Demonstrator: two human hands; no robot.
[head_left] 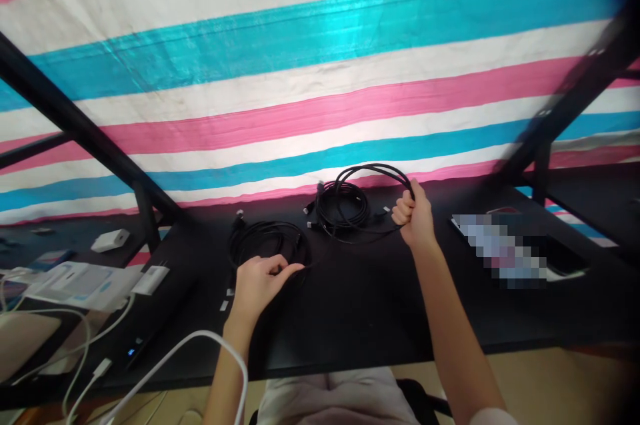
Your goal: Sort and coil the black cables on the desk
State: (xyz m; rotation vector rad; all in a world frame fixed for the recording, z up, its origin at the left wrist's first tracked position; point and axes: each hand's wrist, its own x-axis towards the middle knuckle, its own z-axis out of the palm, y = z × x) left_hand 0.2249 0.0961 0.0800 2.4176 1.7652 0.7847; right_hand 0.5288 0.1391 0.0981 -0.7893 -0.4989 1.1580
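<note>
My right hand (414, 215) is raised above the black table (350, 318), its fingers wrapped round a loosely looped black cable (373, 167). The loops arch leftward from that fist. Below and behind them lies a coiled black cable (345, 215) with light-coloured plug ends. At the left, my left hand (263, 282) is closed, thumb stretched to the right and pressed to the fingers, apparently pinching a thin dark length of black cable. Just behind it sits another black cable coil (270, 235), partly covered by the hand. Small white tags (225, 305) show beside my left wrist.
White chargers (151, 280), boxes (75, 284) and white cords crowd the left side. One white cable (200, 333) arches in front of my left forearm. A phone (555, 255) and a blurred-out flat item (500, 252) lie right. Black frame bars and a striped sheet (320, 98) stand behind.
</note>
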